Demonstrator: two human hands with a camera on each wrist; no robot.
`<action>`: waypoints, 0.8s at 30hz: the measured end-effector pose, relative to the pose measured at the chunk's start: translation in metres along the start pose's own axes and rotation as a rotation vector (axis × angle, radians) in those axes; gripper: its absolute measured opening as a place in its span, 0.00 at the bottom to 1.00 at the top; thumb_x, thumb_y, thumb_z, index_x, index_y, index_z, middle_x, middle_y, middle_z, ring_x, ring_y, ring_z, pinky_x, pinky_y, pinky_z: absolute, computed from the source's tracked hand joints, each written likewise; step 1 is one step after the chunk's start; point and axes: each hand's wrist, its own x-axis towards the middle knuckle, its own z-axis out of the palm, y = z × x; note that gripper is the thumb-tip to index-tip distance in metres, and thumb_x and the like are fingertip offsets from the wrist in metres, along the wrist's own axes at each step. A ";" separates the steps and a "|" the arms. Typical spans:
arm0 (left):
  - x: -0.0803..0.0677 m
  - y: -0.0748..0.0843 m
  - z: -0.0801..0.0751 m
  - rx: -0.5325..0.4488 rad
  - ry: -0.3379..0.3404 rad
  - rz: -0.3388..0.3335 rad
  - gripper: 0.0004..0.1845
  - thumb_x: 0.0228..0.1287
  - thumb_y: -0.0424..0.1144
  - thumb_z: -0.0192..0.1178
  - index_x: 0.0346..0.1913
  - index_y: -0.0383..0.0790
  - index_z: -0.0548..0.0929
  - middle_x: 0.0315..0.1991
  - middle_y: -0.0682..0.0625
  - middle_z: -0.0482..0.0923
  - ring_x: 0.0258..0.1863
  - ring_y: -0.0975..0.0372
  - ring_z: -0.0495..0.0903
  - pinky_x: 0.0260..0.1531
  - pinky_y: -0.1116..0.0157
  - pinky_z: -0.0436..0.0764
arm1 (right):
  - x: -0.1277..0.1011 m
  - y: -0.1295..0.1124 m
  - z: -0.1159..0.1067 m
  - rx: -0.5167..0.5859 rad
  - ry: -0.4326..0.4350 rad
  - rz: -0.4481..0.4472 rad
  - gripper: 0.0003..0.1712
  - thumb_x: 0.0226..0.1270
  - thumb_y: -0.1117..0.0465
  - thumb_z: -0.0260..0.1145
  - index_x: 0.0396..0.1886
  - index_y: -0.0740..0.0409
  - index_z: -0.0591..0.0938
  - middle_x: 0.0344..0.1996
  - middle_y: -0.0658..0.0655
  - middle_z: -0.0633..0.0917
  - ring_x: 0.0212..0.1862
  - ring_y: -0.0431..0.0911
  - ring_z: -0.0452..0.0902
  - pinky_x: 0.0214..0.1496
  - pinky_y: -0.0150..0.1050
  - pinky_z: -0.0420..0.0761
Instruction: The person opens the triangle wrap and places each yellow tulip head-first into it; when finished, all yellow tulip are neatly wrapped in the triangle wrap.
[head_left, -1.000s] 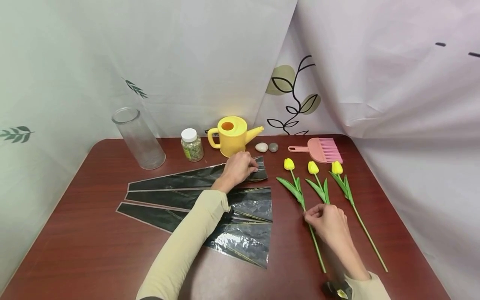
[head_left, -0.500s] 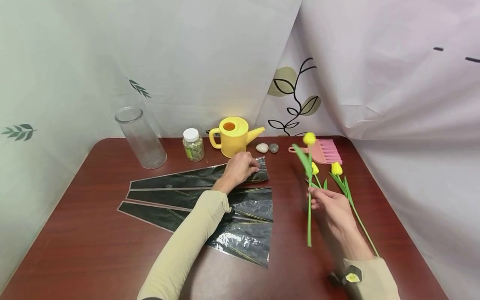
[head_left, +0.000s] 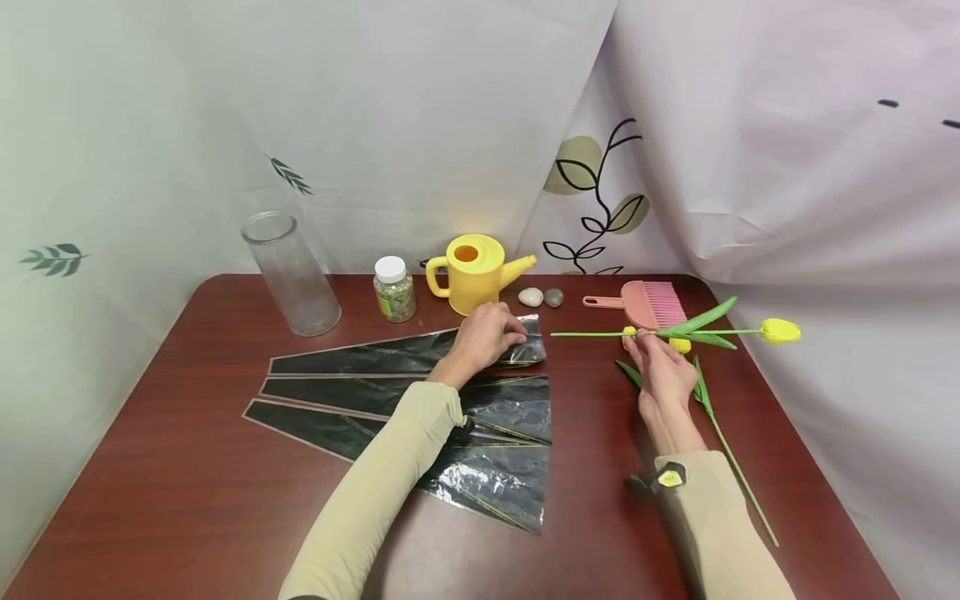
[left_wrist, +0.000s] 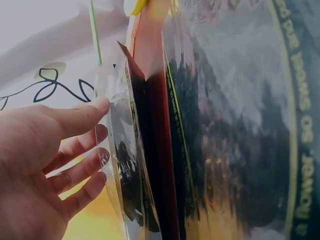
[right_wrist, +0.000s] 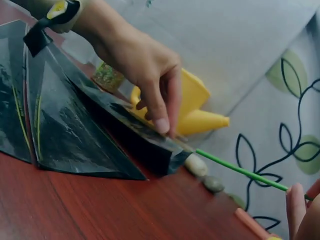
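Note:
My left hand (head_left: 486,335) pinches the wide right end of the uppermost black flower sleeve (head_left: 352,357). In the left wrist view, thumb and fingers grip a clear film edge (left_wrist: 114,145), and the sleeve's mouth gapes beside it. My right hand (head_left: 663,375) pinches the stem of a yellow tulip (head_left: 780,331), held level with its bloom to the right. The bare end of the stem (right_wrist: 240,170) points at the sleeve's mouth, close to my left fingertips. Two more tulips lie below; one stem (head_left: 738,471) shows, while the other tulip is mostly hidden by my right hand and arm.
Two more black sleeves (head_left: 495,408) lie under my left forearm. Along the back stand a clear glass cylinder (head_left: 300,283), a white-capped jar (head_left: 395,292) and a yellow watering can (head_left: 476,279). Two pebbles (head_left: 531,297) and a pink dustpan with brush (head_left: 645,304) lie to their right.
My right hand has picked the left tulip up off the table, raised it and turned it from upright to level, stem end leftward. My left hand stays on the sleeve.

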 end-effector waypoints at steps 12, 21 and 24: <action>0.001 0.002 -0.005 0.007 0.032 -0.012 0.05 0.61 0.44 0.69 0.38 0.51 0.92 0.33 0.57 0.79 0.37 0.61 0.76 0.41 0.64 0.74 | -0.012 0.060 0.031 -0.172 -0.056 0.018 0.10 0.58 0.72 0.72 0.40 0.72 0.86 0.28 0.59 0.88 0.27 0.44 0.86 0.35 0.35 0.84; -0.003 -0.002 -0.006 0.032 0.017 -0.018 0.04 0.61 0.43 0.70 0.36 0.51 0.92 0.32 0.57 0.79 0.37 0.61 0.77 0.41 0.64 0.76 | -0.034 0.088 0.052 -0.475 -0.044 0.178 0.09 0.54 0.61 0.78 0.34 0.58 0.89 0.17 0.47 0.84 0.16 0.34 0.70 0.17 0.27 0.69; -0.007 -0.005 -0.004 0.024 -0.002 -0.032 0.04 0.61 0.42 0.70 0.37 0.51 0.92 0.33 0.57 0.79 0.37 0.62 0.77 0.40 0.64 0.77 | -0.036 0.089 0.052 -0.536 -0.076 0.229 0.06 0.55 0.61 0.77 0.30 0.57 0.87 0.15 0.47 0.83 0.15 0.34 0.68 0.16 0.27 0.66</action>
